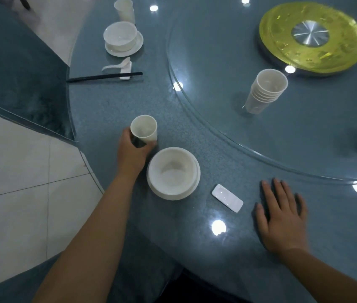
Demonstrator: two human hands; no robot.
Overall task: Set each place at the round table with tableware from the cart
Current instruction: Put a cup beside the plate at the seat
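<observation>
**Cup goes down at the near place setting**

Far left, a finished place sits ready: a white bowl on its saucer (123, 39), a tall white cup (124, 10) behind it, a white ceramic spoon (116, 65) and dark chopsticks (104, 76) laid across a small white rest. Now to the action: the left hand (132, 154) curls round the lower body of a plain white tumbler cup (144, 129), which stands on the blue-grey glass-topped surface (111, 110) just beside a wide white bowl on a plate (173, 173). The cup looks light, stiff and glossy, likely slippery and chippable, so a grip low on the wall, as here, seems the safe hold. Next along, a white rectangular chopstick rest (227, 198) lies alone. The right hand (282, 217) lies flat, fingers spread, on the surface. Farther right, on the glass turntable (217, 51), a stack of white cups (265, 90) leans, near a yellow-green disc with a metal hub (312, 37). No writing or branding is readable anywhere.
</observation>
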